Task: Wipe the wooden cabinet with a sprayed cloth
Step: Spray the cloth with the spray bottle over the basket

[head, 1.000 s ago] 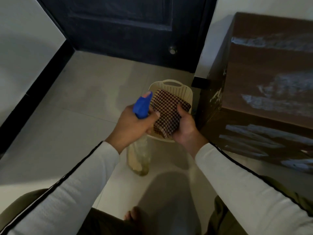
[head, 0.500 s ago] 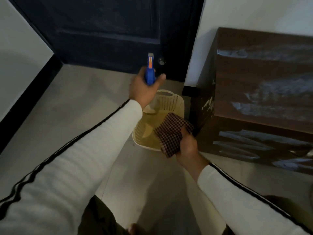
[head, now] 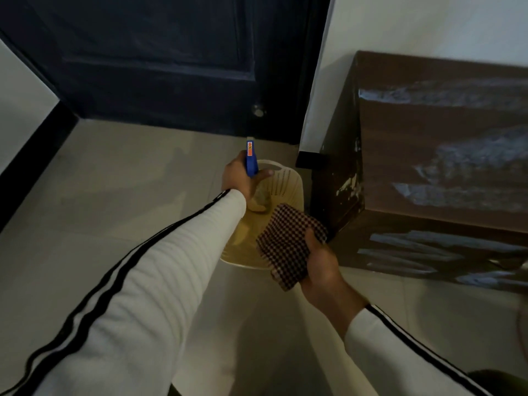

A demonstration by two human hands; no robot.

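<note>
Head view: the left hand's fingers (head: 264,172) are curled round the neck of the spray bottle (head: 251,161), its blue head sticking up above the left hand (head: 238,180) and its body hanging inside the cream basket (head: 294,178). The right hand's thumb (head: 310,235) and fingers pinch the checked cloth (head: 287,247), which the right hand (head: 321,262) holds over the basket's near rim. The basket stands on the tiled floor (head: 114,195), just beside the wooden cabinet (head: 428,172) at its left corner. Pale streaks mark the cabinet's top. A dark door (head: 157,67) closes the floor's far edge.
</note>
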